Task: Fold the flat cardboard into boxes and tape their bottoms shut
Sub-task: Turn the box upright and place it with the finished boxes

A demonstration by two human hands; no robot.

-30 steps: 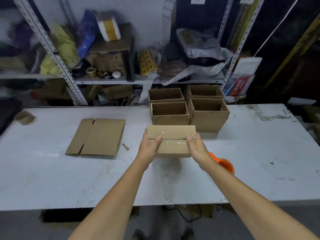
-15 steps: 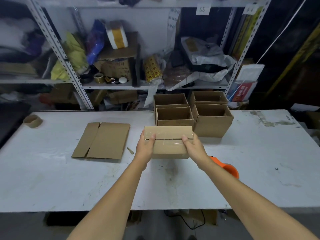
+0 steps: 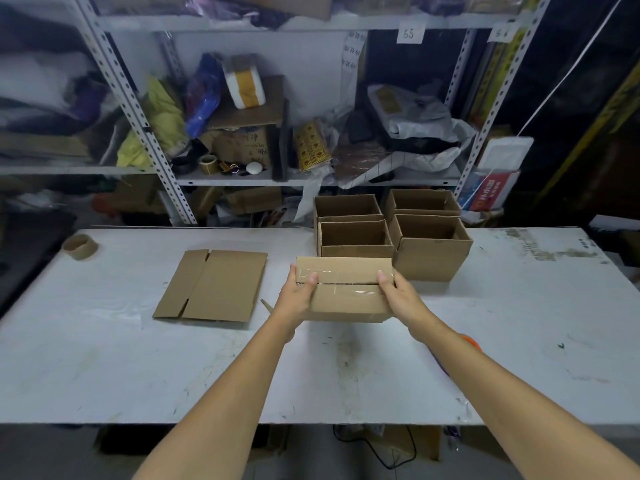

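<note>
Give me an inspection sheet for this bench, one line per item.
Surface: white table, scuffed and stained.
Job's things: taped box, clear tape along its seam; flat cardboard lying to its left; four open boxes grouped behind it.
Clutter: empty tape core at far left; cardboard scrap; orange object mostly hidden under the right forearm.
Hands: left hand and right hand grip the taped box's ends, thumbs on top.
Cables: black cable on the floor below the table's near edge.
Surroundings: metal shelving crowded with bags, cartons and tape rolls.
</note>
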